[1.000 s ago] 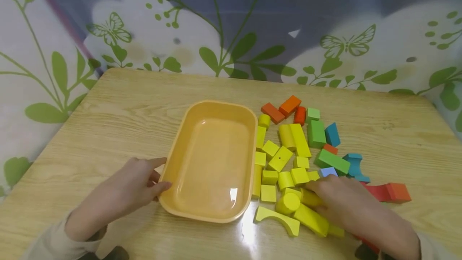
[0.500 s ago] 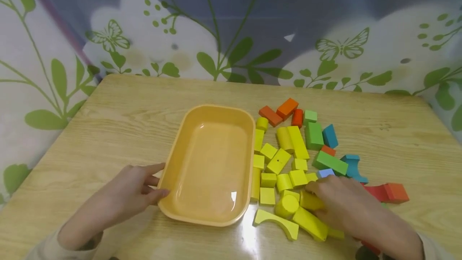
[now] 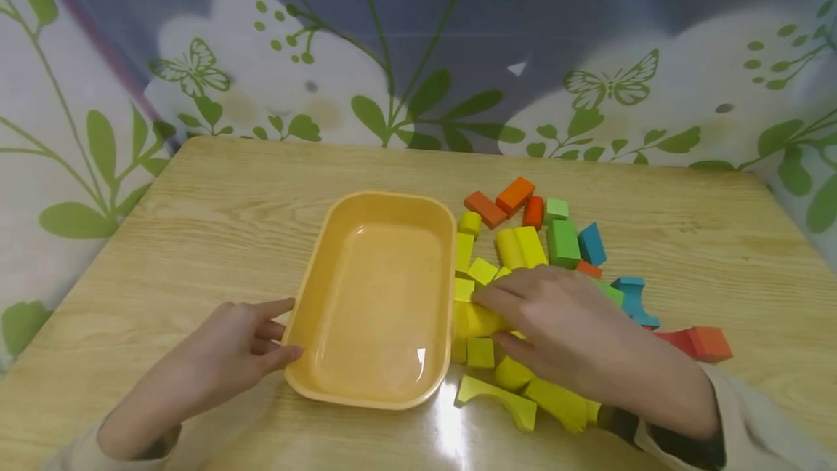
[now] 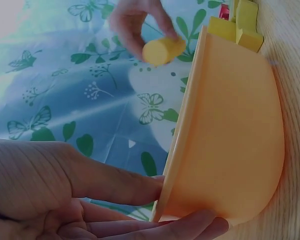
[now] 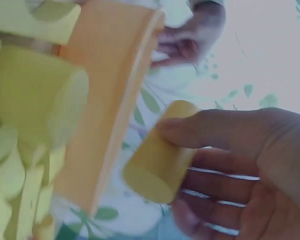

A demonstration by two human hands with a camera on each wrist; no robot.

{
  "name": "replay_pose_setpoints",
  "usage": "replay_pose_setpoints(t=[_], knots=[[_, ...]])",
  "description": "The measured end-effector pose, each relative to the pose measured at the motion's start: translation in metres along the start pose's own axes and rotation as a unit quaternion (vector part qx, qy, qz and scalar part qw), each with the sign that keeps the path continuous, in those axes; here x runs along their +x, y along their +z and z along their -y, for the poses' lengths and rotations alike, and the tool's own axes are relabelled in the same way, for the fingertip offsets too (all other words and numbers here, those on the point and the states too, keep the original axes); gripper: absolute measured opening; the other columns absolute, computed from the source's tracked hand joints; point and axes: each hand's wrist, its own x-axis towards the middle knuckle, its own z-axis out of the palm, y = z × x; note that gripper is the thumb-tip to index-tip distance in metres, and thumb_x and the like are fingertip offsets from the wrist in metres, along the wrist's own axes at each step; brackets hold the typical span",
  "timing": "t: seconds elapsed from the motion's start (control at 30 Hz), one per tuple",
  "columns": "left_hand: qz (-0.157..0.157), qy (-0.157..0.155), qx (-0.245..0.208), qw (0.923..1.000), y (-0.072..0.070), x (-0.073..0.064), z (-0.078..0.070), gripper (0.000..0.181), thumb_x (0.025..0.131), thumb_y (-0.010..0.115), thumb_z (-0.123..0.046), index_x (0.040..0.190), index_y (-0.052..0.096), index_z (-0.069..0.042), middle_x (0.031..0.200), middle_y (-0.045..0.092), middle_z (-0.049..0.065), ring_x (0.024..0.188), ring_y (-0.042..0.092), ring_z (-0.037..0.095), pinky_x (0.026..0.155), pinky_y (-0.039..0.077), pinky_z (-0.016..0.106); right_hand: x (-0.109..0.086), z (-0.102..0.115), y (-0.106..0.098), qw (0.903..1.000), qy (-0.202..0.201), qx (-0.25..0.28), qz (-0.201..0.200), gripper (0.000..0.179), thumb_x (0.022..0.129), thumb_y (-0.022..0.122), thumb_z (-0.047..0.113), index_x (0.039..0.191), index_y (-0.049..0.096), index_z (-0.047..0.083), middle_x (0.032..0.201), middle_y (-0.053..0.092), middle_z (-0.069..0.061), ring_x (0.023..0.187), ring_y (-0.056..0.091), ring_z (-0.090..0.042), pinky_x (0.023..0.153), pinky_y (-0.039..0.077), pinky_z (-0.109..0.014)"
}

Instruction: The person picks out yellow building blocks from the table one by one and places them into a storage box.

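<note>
Fingers (image 3: 497, 304) of the right hand (image 3: 562, 325) curl around a yellow cylinder block (image 3: 480, 320), holding it just beside the right rim of the orange tray (image 3: 307, 296). Left hand (image 3: 229, 351) rests against the tray's near-left corner, its fingers almost straight and touching the rim. On the light wooden table (image 3: 216, 216), coloured blocks (image 3: 562, 242) lie right of the tray. Behind the far edge hangs a curtain (image 3: 418, 57) with green leaves and butterflies.

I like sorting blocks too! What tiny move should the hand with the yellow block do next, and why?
Probably carry the yellow cylinder leftward over the tray rim: the right hand pinches it just beside the tray, which the left hand steadies.
</note>
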Motion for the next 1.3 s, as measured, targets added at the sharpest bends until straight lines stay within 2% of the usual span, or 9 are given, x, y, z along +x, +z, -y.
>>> replay_pose_setpoints(t=[0.13,0.23,0.33,0.57,0.73,0.83,1.03,1.17,1.3], knots=[[-0.003,0.002,-0.008,1.0,0.001,-0.001,0.001,0.065,0.085,0.074,-0.014,0.131,0.044,0.021,0.098,0.068,0.027,0.081,0.07,0.027,0.066,0.056,0.033,0.024,0.013,0.011,0.9968,-0.079,-0.014,-0.003,0.032,0.078,0.079,0.011,0.108,0.068,0.009,0.102,0.069,-0.001,0.093,0.064,-0.018,0.082,0.052,-0.036],[-0.006,0.004,-0.013,0.9999,0.003,-0.001,0.001,0.065,0.085,0.075,-0.013,0.131,0.044,0.021,0.098,0.068,0.028,0.081,0.07,0.027,0.065,0.056,0.032,0.038,0.02,0.025,0.9906,-0.132,-0.033,0.012,0.028,0.079,0.075,0.01,0.106,0.067,0.01,0.1,0.067,0.0,0.092,0.06,-0.017,0.081,0.05,-0.032],[-0.005,0.01,-0.013,0.9999,0.003,0.001,0.001,0.065,0.085,0.074,-0.013,0.131,0.044,0.021,0.098,0.067,0.029,0.081,0.07,0.029,0.066,0.056,0.033,0.048,0.025,0.037,0.9851,-0.167,-0.025,0.034,0.025,0.082,0.073,0.011,0.107,0.068,0.012,0.1,0.067,0.002,0.092,0.06,-0.015,0.081,0.048,-0.029],[0.013,-0.008,-0.007,0.9999,0.0,0.005,0.004,0.068,0.086,0.074,-0.016,0.133,0.042,0.02,0.101,0.067,0.027,0.083,0.069,0.027,0.067,0.056,0.035,0.065,0.032,0.055,0.9739,-0.196,0.034,0.109,0.025,0.085,0.072,0.009,0.108,0.069,0.016,0.106,0.068,0.007,0.098,0.06,-0.011,0.084,0.046,-0.027],[0.035,-0.016,-0.042,0.9984,-0.001,0.005,0.007,0.071,0.086,0.074,-0.016,0.136,0.037,0.02,0.106,0.066,0.027,0.088,0.068,0.027,0.071,0.056,0.037,0.072,0.033,0.065,0.9668,-0.221,0.063,0.111,0.03,0.08,0.068,-0.003,0.104,0.07,0.015,0.101,0.069,0.006,0.099,0.06,-0.011,0.088,0.046,-0.025],[0.044,-0.019,-0.06,0.997,-0.001,0.004,0.008,0.072,0.087,0.073,-0.016,0.137,0.035,0.02,0.108,0.065,0.026,0.089,0.068,0.026,0.072,0.056,0.036,0.072,0.033,0.068,0.9649,-0.231,0.084,0.093,0.033,0.079,0.066,-0.008,0.103,0.07,0.014,0.101,0.069,0.004,0.103,0.059,-0.012,0.091,0.045,-0.025],[0.055,-0.01,-0.064,0.9964,-0.002,0.005,0.007,0.074,0.087,0.073,-0.016,0.138,0.033,0.02,0.107,0.067,0.022,0.089,0.068,0.024,0.071,0.056,0.034,0.049,0.024,0.06,0.971,-0.218,0.097,-0.004,0.038,0.075,0.066,-0.011,0.102,0.069,0.015,0.111,0.065,0.002,0.111,0.055,-0.015,0.096,0.042,-0.029],[0.066,-0.006,-0.067,0.9955,-0.004,0.005,0.006,0.076,0.088,0.072,-0.016,0.139,0.029,0.022,0.106,0.068,0.02,0.089,0.068,0.023,0.072,0.055,0.033,0.02,0.01,0.048,0.9769,-0.169,0.124,-0.04,0.034,0.077,0.072,-0.008,0.102,0.068,0.015,0.113,0.065,0.0,0.107,0.058,-0.015,0.093,0.047,-0.033],[0.075,-0.013,-0.068,0.9948,-0.007,0.006,0.004,0.078,0.088,0.072,-0.016,0.139,0.026,0.022,0.106,0.068,0.019,0.09,0.068,0.022,0.072,0.055,0.034,-0.01,-0.005,0.04,0.9852,-0.099,0.133,-0.044,0.029,0.078,0.077,0.0,0.1,0.069,0.017,0.11,0.065,0.003,0.1,0.061,-0.013,0.084,0.052,-0.033]])
